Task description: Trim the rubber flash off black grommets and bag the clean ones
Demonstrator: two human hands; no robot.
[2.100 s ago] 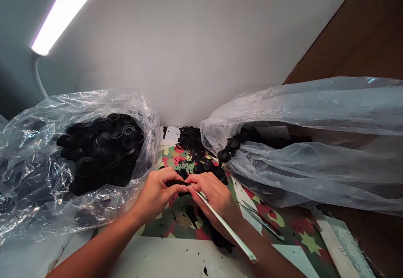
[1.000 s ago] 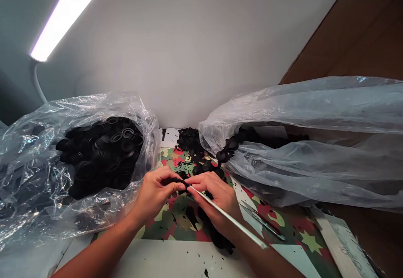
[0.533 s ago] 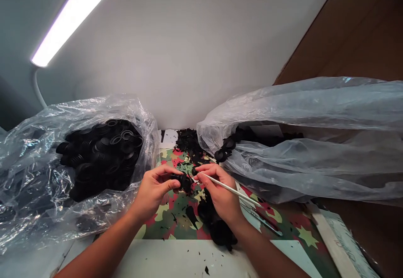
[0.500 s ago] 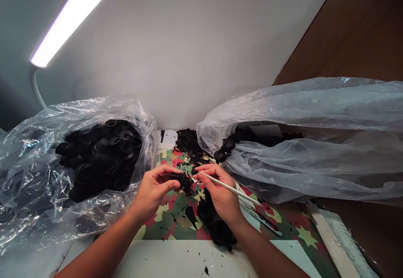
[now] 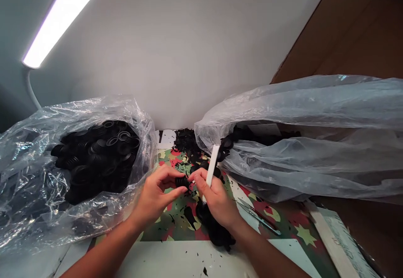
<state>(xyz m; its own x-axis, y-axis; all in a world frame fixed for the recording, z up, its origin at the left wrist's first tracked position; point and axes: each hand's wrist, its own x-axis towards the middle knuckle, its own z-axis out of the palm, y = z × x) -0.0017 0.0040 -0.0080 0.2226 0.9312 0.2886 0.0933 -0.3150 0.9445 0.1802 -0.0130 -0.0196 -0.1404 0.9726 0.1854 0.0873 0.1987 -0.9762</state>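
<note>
My left hand [image 5: 156,195] pinches a small black ribbed rubber part [image 5: 181,181] between thumb and fingers, just above the patterned mat [image 5: 176,223]. My right hand [image 5: 215,198] is closed around a thin white flat tool [image 5: 212,165], whose free end points up and away from me. The right fingertips touch the rubber part on its right side. Both hands meet at the centre of the view.
A clear plastic bag [image 5: 37,173] full of black rubber parts [image 5: 94,156] lies at the left. A bigger clear bag [image 5: 302,144] with more parts lies at the right. Black scraps [image 5: 186,140] are heaped at the back; a dark pile [image 5: 217,232] sits under my right wrist. A metal tool [image 5: 261,221] lies at the right.
The white tool has swung from pointing down-right toward me to standing up and away. The left hand still pinches the rubber part; both hands rose slightly earlier and have settled back.
</note>
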